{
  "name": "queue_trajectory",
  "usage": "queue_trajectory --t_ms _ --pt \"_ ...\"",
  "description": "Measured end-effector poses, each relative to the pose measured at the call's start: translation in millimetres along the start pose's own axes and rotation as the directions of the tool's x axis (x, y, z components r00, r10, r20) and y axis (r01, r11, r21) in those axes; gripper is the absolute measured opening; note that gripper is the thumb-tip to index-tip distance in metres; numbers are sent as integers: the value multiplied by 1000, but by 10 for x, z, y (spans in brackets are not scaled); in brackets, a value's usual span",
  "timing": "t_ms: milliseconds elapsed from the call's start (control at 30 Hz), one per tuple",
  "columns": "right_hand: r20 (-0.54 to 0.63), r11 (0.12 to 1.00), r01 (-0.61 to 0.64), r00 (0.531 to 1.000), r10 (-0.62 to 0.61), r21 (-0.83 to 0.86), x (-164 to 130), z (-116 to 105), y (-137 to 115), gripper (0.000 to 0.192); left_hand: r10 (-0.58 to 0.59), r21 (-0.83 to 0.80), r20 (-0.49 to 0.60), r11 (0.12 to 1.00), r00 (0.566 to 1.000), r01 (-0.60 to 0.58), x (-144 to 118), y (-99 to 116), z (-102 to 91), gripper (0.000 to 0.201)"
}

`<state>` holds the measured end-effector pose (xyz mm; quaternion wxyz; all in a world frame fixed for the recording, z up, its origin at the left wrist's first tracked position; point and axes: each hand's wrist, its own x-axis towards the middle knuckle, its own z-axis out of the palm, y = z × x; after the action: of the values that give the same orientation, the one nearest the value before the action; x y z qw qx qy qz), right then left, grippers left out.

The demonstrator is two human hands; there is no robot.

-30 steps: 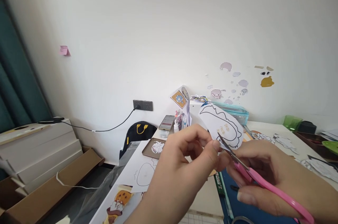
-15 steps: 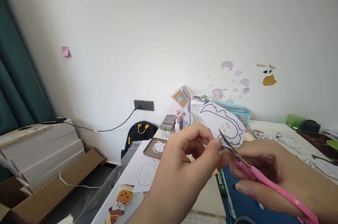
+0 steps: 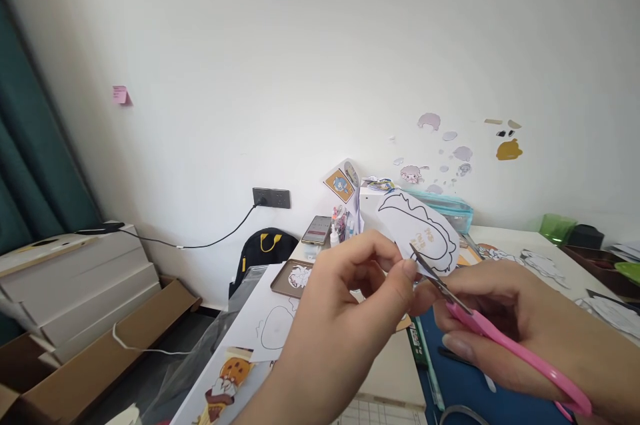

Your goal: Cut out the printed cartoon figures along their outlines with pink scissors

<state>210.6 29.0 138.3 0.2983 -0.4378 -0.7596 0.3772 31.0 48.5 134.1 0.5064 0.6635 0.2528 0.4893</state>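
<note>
Between thumb and fingers, my left hand (image 3: 350, 305) pinches the lower edge of a white paper piece (image 3: 420, 228) with a black outline drawing and faint yellowish writing. My right hand (image 3: 510, 318) is closed around a pair of scissors (image 3: 500, 338) with pink handles. The metal blades point up and left, lying across the paper's lower edge close to my left fingertips. How far the blades are apart is hard to see. Part of the scissors' lower handle is hidden by my right hand.
A tray (image 3: 280, 288) with a paper cutout, a phone (image 3: 316, 230) and a teal pencil case (image 3: 445, 208) are on the desk. More drawings (image 3: 545, 265) lie at right. A backpack (image 3: 265, 245) and an open cardboard box (image 3: 110, 345) stand at left.
The view has shifted slightly. The scissors have tilted a little, and their handle end has moved slightly left and up. Both hands keep their hold.
</note>
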Motion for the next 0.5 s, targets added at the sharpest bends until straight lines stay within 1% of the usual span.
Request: queue_trajectory --t_ms 100,233,300,433,500 --pt "15 1000 -9 1000 9 30 -3 0 -6 26 -14 9 -13 1000 1000 14 1 3 6 23" --pt "-1 1000 -6 1000 6 31 2 2 11 26 -7 26 -18 1000 1000 8 10 5 15 23" --pt "4 999 -20 1000 20 30 11 2 21 27 -3 23 -18 1000 1000 3 15 8 13 23" --pt "12 1000 -3 1000 3 5 30 6 21 26 -8 -4 -12 1000 1000 8 11 14 8 23" --pt "9 1000 -2 1000 2 24 34 11 13 26 -15 0 -16 1000 1000 15 2 12 13 23"
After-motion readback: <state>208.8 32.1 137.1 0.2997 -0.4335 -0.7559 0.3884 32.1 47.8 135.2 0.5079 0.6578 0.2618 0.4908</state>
